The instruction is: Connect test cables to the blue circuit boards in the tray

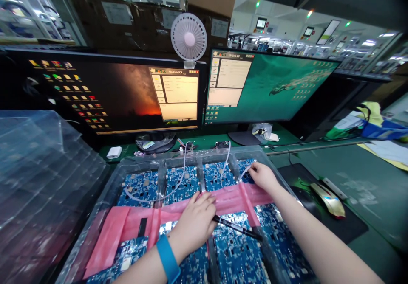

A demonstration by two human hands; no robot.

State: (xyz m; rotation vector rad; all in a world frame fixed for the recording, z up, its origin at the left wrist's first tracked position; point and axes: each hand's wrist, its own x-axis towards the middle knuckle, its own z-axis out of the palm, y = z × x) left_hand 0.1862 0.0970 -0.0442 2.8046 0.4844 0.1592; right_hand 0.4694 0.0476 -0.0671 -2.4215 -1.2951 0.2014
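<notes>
With fingers (252, 168) of the right hand (263, 177), pinches white cable (244, 172) over a circuit board (246, 163) in the tray (191, 153); rests left hand (196, 218) on pink wrap (231, 195) covering others, with unclear grip on black pen (237, 226). Beyond: monitors (121, 93).

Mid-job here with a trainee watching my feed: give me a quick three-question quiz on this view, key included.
1. Multiple choice: what colour is the wrap lying across the blue circuit boards?
A) yellow
B) pink
C) green

2. True or false: the black pen lies on the mouse pad.

3. Fill in: a thin pale cord meets the fingertips of the ____ hand.

Key:
1. B, pink.
2. False: it slants over the circuit boards, one end at the left hand.
3. Right: the cord reaches the fingertips of the right hand.
</notes>
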